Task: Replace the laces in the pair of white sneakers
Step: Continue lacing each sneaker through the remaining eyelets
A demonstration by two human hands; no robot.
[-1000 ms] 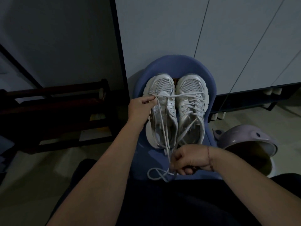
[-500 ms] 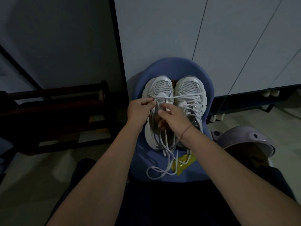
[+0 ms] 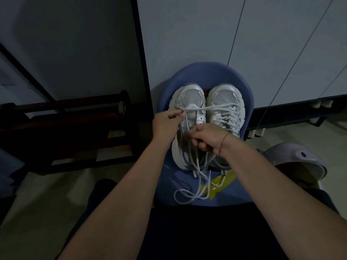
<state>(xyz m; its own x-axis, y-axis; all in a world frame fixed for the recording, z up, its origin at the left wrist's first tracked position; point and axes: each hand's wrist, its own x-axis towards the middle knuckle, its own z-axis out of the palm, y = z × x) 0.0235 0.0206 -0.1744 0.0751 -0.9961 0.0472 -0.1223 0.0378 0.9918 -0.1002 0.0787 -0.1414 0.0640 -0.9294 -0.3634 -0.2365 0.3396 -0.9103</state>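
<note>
Two white sneakers stand side by side, toes away from me, on a blue chair seat [image 3: 247, 102]. The left sneaker [image 3: 189, 98] has a loose white lace [image 3: 199, 186] trailing off its heel onto the seat. My left hand [image 3: 165, 124] pinches that lace at the shoe's left eyelet row, near the toe. My right hand [image 3: 208, 137] lies over the tongue, fingers curled round lace strands. The right sneaker [image 3: 225, 98] is fully laced. One strand stretches across both toes.
A yellow wrapper [image 3: 217, 184] lies on the seat behind the heels. A pale lilac helmet-like shell [image 3: 296, 160] sits on the floor at right. A dark wooden rack [image 3: 65, 128] stands at left. White cabinet doors [image 3: 206, 34] rise behind the chair.
My right hand came up from the lace ends at the seat's front edge to the left sneaker's tongue and now grips strands there. The yellow wrapper is uncovered. My left hand stayed put.
</note>
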